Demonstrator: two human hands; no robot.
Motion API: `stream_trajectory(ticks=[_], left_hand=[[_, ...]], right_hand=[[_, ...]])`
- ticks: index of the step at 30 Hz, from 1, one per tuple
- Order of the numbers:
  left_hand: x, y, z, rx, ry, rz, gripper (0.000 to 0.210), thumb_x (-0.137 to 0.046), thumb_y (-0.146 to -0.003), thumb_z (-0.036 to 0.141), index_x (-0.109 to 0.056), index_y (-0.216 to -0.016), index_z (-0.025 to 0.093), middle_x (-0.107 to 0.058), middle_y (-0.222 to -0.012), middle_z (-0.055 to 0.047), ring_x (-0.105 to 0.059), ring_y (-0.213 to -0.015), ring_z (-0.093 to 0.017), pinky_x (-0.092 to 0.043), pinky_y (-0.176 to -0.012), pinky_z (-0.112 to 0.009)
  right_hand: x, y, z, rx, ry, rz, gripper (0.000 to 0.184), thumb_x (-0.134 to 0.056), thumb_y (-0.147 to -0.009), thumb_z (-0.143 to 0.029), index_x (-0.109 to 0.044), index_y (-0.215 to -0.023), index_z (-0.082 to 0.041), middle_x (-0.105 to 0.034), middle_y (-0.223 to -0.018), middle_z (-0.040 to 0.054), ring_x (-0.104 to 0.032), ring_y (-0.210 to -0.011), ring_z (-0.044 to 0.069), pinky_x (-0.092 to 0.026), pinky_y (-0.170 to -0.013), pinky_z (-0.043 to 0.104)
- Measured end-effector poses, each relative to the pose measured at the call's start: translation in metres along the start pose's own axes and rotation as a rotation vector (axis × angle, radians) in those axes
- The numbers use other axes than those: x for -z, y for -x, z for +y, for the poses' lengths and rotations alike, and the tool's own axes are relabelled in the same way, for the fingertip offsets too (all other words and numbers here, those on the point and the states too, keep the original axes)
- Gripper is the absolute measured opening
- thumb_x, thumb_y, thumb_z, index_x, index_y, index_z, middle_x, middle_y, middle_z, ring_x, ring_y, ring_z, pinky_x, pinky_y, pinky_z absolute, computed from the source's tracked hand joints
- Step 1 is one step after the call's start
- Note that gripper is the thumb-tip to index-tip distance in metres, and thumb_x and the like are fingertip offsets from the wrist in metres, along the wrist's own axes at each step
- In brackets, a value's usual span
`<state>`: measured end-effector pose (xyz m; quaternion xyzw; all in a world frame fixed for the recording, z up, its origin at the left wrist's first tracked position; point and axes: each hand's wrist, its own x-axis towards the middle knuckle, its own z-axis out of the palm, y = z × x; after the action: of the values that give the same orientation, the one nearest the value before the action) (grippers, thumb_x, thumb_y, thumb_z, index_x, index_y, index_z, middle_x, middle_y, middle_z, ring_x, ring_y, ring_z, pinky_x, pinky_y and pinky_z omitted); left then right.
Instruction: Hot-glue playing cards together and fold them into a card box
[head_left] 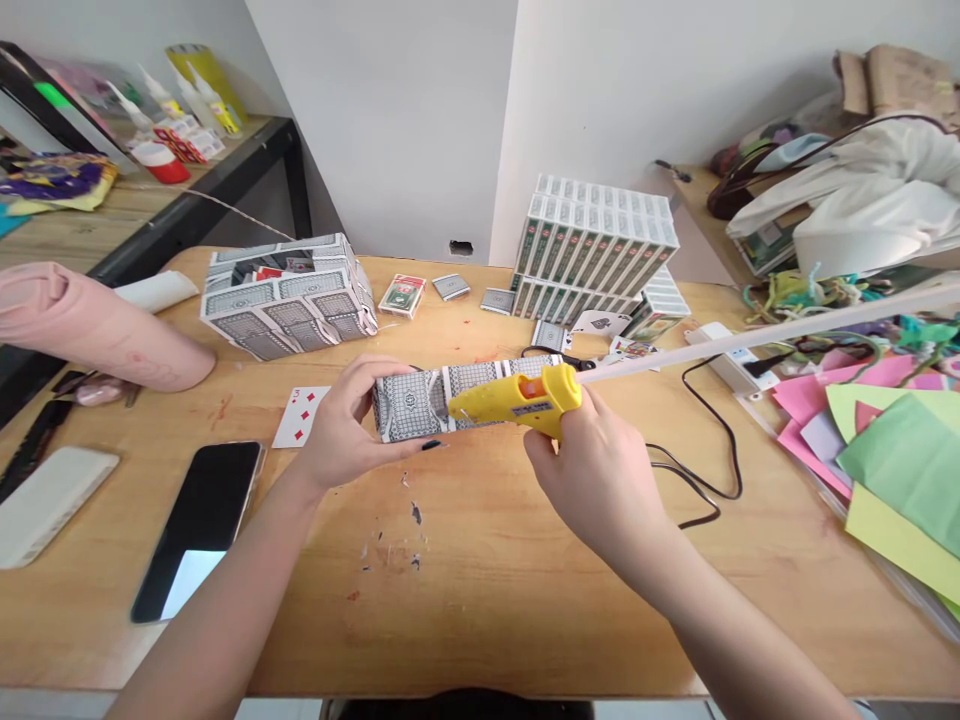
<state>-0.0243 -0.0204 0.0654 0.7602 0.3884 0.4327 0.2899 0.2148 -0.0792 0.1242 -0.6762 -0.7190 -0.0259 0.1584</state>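
Glue gun [491,400] of plastic fills right hand [604,450]; left hand [341,420] grips a boxy, patterned-card strip [412,405]; worktop [510,590] opens toward its front edge.

We seem to be in a small craft workshop or a home's hobby corner; we cannot tell which. Our wooden surface [510,600] is stained and dotted with scraps [416,513]. Around us are a glue gun [510,398], stacked card packs [596,235], coloured paper [904,450] and, off to one side, glue bottles [215,106].
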Motion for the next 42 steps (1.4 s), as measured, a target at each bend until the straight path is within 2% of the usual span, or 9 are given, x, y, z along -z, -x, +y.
stream_trajectory(ticks=[17,23,33,42], left_hand=[[-0.001,0.0,0.002,0.047,0.005,-0.009,0.06,-0.086,-0.059,0.032,-0.057,-0.111,0.025,-0.056,-0.112,-0.007,-0.058,-0.104,-0.024,-0.053,-0.088,-0.04],[-0.003,0.0,0.001,0.04,-0.007,0.006,0.061,-0.086,-0.059,0.033,-0.057,-0.113,0.026,-0.057,-0.112,-0.006,-0.057,-0.104,-0.024,-0.053,-0.087,-0.04],[-0.003,-0.002,0.002,0.044,-0.044,0.025,0.06,-0.085,-0.059,0.039,-0.058,-0.111,0.026,-0.058,-0.111,-0.007,-0.058,-0.104,-0.025,-0.052,-0.088,-0.041],[-0.005,-0.002,0.003,-0.001,-0.055,0.022,0.061,-0.086,-0.059,0.035,-0.058,-0.111,0.024,-0.058,-0.111,-0.008,-0.059,-0.103,-0.024,-0.051,-0.086,-0.039]], right_hand=[[0.003,0.006,0.001,-0.003,0.029,0.04,0.013,-0.043,-0.076,-0.019,-0.054,-0.082,-0.018,-0.055,-0.069,0.0043,-0.046,-0.051,0.016,-0.028,-0.046,0.026],[0.002,0.01,0.003,-0.012,0.023,0.022,0.019,-0.041,-0.078,-0.02,-0.057,-0.089,-0.016,-0.057,-0.073,0.0053,-0.047,-0.053,0.016,-0.028,-0.048,0.026],[0.003,0.009,0.003,-0.078,0.014,-0.058,0.008,-0.042,-0.076,-0.021,-0.05,-0.077,-0.019,-0.05,-0.067,0.0025,-0.041,-0.052,0.015,-0.026,-0.048,0.025],[0.0,0.013,0.008,-0.116,-0.111,-0.056,0.006,-0.046,-0.075,-0.023,-0.051,-0.075,-0.02,-0.051,-0.067,0.0012,-0.043,-0.051,0.014,-0.033,-0.049,0.026]])
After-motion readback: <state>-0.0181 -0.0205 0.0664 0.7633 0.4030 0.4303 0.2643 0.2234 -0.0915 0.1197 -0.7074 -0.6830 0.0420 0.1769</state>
